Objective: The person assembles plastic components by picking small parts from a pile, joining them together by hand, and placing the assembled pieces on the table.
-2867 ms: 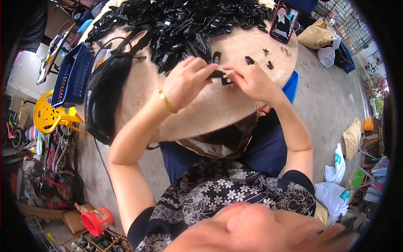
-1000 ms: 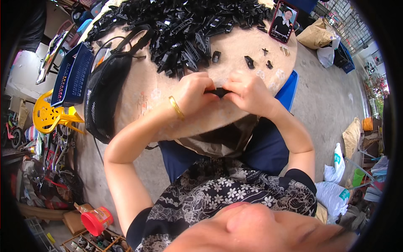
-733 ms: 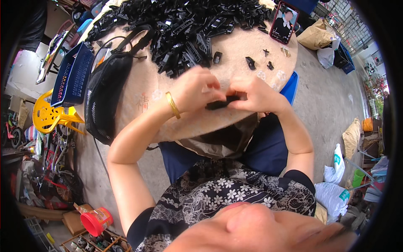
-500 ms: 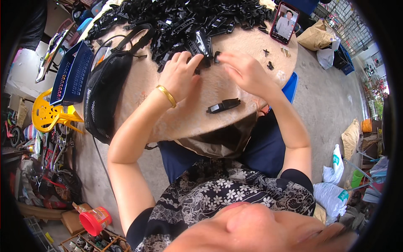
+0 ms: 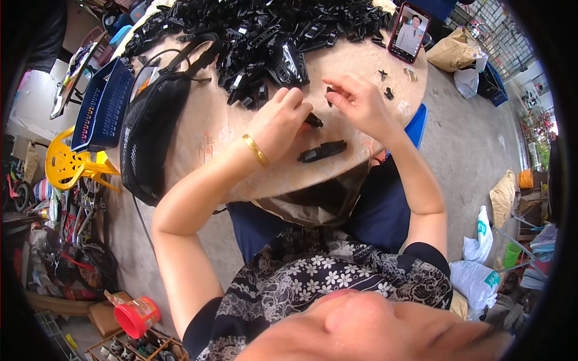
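A black part [image 5: 313, 120] is pinched by left fingers [image 5: 303, 109], a dark piece [image 5: 329, 96] by right fingers [image 5: 341, 84]. Precision is presumably gained.

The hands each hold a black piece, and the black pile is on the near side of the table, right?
Not near: the head view shows the black pile on the table's far side. The left hand and right hand each hold a black piece.

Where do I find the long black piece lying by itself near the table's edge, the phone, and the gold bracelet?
Long black piece [image 5: 323, 151]: head view, middle of its upper surface.
Phone [image 5: 409, 35]: head view, on its lit screen.
Gold bracelet [image 5: 256, 150]: head view, on the band.
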A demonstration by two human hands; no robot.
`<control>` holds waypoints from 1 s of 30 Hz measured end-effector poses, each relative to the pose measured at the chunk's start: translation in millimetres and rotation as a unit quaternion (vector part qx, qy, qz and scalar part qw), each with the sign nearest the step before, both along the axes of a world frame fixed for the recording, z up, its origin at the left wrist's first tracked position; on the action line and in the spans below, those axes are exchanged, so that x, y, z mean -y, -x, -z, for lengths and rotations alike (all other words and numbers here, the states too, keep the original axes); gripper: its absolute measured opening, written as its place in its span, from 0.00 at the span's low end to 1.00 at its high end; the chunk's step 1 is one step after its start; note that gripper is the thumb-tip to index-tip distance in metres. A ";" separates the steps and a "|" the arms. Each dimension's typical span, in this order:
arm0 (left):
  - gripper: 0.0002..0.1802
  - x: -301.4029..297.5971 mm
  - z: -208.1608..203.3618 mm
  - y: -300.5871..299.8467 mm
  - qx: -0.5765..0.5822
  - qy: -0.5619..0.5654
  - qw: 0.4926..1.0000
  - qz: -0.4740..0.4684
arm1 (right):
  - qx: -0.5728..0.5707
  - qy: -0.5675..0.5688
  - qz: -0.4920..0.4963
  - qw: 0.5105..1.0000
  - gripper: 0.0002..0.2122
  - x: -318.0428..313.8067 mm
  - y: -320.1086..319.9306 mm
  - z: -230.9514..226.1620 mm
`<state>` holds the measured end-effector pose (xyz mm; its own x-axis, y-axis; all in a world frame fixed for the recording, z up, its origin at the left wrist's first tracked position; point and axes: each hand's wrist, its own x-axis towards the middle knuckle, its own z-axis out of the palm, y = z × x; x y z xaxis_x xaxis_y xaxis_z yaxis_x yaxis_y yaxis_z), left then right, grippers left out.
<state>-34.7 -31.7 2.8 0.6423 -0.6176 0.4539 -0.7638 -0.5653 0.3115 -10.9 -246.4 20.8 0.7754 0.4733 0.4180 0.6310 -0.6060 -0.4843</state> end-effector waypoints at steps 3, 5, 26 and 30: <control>0.18 0.3 5.4 -2.6 -0.016 0.042 0.999 -0.012 | -0.128 -0.180 -0.018 0.975 0.12 3.9 6.0 2.1; 0.18 -0.7 10.8 -3.3 0.018 0.057 0.997 -0.039 | -0.134 -0.050 0.009 0.990 0.12 8.2 13.9 -7.6; 0.11 1.0 15.8 -10.7 -0.096 0.135 0.986 0.004 | -0.022 0.055 -0.046 0.997 0.10 8.0 33.0 -14.2; 0.12 -1.5 14.6 -8.8 -0.073 0.105 0.992 -0.008 | 0.030 0.092 -0.049 0.994 0.10 11.0 34.0 -17.9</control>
<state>-25.9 -30.2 -11.7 0.7199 -0.5075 0.4736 -0.6931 -0.4884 0.5302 -45.0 -257.4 38.6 0.6982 0.6177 0.3620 0.7157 -0.6150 -0.3310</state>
